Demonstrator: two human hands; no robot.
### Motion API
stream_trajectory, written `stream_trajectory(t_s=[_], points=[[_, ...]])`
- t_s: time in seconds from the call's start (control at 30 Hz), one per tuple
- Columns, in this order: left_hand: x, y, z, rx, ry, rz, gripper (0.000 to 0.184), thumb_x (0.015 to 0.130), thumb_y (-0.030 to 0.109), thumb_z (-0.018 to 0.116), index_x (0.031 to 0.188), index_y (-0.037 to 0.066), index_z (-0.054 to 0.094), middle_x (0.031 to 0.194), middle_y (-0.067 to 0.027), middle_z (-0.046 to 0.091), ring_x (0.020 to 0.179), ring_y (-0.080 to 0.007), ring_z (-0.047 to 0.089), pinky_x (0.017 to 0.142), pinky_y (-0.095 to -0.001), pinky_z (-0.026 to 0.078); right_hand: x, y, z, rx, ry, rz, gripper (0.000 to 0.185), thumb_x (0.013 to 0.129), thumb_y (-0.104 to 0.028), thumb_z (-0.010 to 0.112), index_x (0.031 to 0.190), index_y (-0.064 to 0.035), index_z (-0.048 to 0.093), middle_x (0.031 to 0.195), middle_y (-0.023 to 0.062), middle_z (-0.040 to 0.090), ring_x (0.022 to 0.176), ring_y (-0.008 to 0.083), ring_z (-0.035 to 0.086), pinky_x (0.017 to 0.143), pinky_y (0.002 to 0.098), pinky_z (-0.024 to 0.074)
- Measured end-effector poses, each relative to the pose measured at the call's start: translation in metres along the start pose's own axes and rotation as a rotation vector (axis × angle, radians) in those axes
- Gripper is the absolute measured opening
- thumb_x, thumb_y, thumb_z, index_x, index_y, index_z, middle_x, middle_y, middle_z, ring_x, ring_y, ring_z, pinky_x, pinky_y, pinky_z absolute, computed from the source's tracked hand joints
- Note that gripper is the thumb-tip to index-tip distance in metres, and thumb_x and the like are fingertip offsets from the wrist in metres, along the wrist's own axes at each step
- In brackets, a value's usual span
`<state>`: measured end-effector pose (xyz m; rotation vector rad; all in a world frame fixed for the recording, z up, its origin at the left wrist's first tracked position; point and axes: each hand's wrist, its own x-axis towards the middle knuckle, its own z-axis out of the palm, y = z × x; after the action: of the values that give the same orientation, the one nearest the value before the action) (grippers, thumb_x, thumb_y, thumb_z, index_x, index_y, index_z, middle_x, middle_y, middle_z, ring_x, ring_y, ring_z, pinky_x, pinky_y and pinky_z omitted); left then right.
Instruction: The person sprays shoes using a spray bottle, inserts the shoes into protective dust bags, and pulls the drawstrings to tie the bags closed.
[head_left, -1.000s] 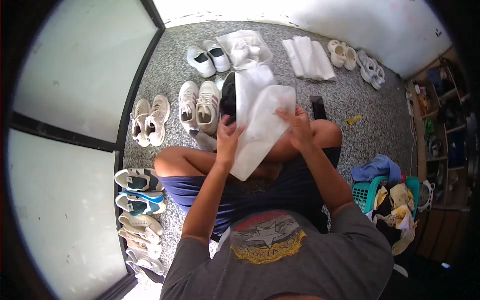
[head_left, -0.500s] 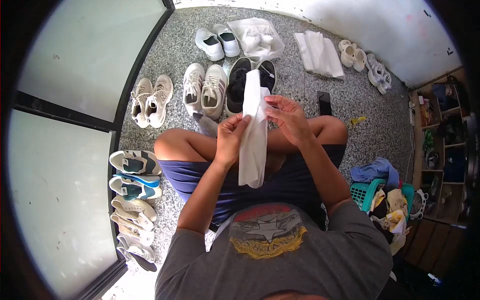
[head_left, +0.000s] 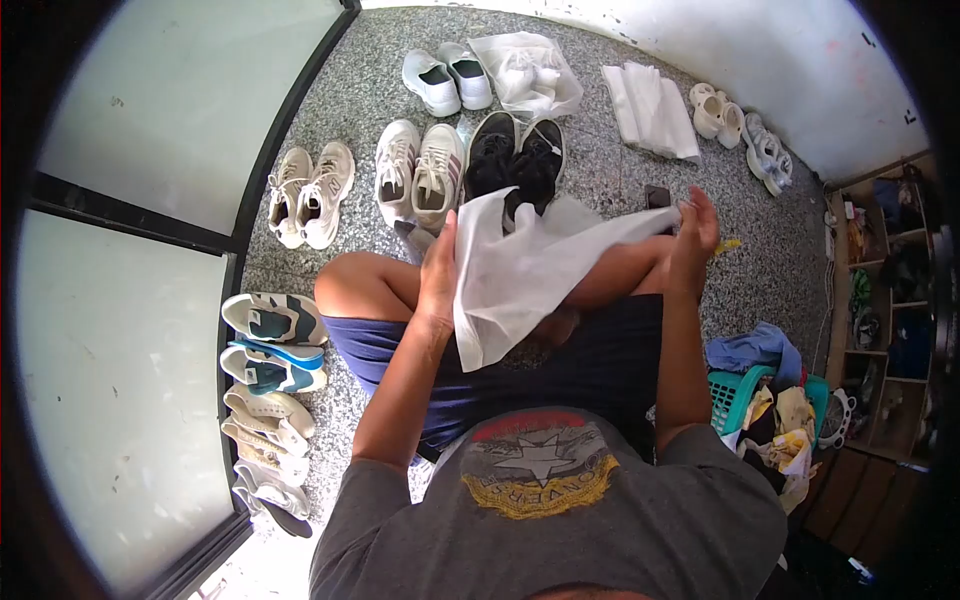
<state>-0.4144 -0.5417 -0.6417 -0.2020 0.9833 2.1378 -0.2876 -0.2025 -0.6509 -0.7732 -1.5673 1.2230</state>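
Over my crossed legs, a thin white cloth bag (head_left: 520,270) is spread between my two hands. My left hand (head_left: 437,285) grips its left edge, with the fingers partly hidden behind the material. My right hand (head_left: 692,240) pinches the far corner and pulls it out to the right in a narrow tail. Just beyond the bag stands a pair of black sneakers (head_left: 541,160), their near ends partly covered by it. White sneakers with striped sides (head_left: 437,180) are to their left.
White slip-ons (head_left: 432,90) and a bag with shoes inside (head_left: 530,80) lie at the back, beside folded white bags (head_left: 650,115). More shoes (head_left: 270,320) line the glass panels on the left. A green basket of cloths (head_left: 732,400) and a shelf (head_left: 890,310) are right.
The narrow folded white bag has been opened out wide. My right hand has moved to the right with its corner, and my left hand has shifted slightly left.
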Motion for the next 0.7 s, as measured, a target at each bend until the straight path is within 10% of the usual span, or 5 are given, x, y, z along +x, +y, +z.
stream_trajectory(t_s=[0.1,0.23,0.3,0.5,0.7], points=[[0.0,-0.014,0.008,0.255,0.035,0.156,0.046,0.093,0.016,0.071,0.132,0.006,0.048,0.105,-0.0081,0.066,0.093,-0.0152,0.066,0.08,-0.031,0.056,-0.055,-0.047,0.017,-0.063,-0.19,-0.233,0.024,0.093,-0.009,0.068,0.115,0.0002,0.067,0.106,0.0059,0.069,0.092,0.0125,0.062,0.084,0.0277,0.0494],[-0.004,-0.036,0.008,0.525,-0.123,0.309,0.064,0.075,-0.008,0.067,0.131,0.006,0.038,0.114,-0.0095,0.055,0.102,-0.0179,0.061,0.089,-0.0303,0.052,-0.121,-0.065,0.066,0.11,-1.032,0.384,0.018,0.098,-0.009,0.063,0.112,-0.0002,0.07,0.096,0.0028,0.069,0.082,0.0076,0.062,0.075,0.0237,0.0507],[0.005,-0.052,-0.008,0.762,-0.114,0.647,0.063,0.074,-0.007,0.066,0.129,0.005,0.038,0.11,-0.0126,0.062,0.096,-0.0219,0.065,0.086,-0.0329,0.053,-0.127,-0.056,0.077,0.151,-1.001,0.388,0.017,0.098,-0.01,0.064,0.11,0.0,0.071,0.093,0.0021,0.069,0.079,0.0075,0.061,0.073,0.0232,0.05],[-0.04,-0.005,0.004,1.029,0.144,0.709,0.056,0.076,-0.001,0.068,0.124,0.002,0.04,0.095,-0.02,0.071,0.069,-0.0247,0.071,0.066,-0.0325,0.056,-0.121,-0.067,0.111,0.127,-1.025,0.347,0.017,0.096,-0.011,0.067,0.107,0.0015,0.071,0.091,0.0038,0.07,0.076,0.0083,0.063,0.067,0.0235,0.0497],[-0.026,-0.012,-0.019,0.597,0.029,0.53,0.039,0.094,-0.008,0.057,0.129,0.005,0.049,0.101,-0.0107,0.071,0.081,-0.006,0.065,0.068,-0.0207,0.051,-0.131,-0.06,0.126,0.258,-0.94,0.313,0.023,0.094,-0.009,0.07,0.115,0.0016,0.069,0.1,0.0055,0.072,0.088,0.0117,0.068,0.075,0.0259,0.0534]])
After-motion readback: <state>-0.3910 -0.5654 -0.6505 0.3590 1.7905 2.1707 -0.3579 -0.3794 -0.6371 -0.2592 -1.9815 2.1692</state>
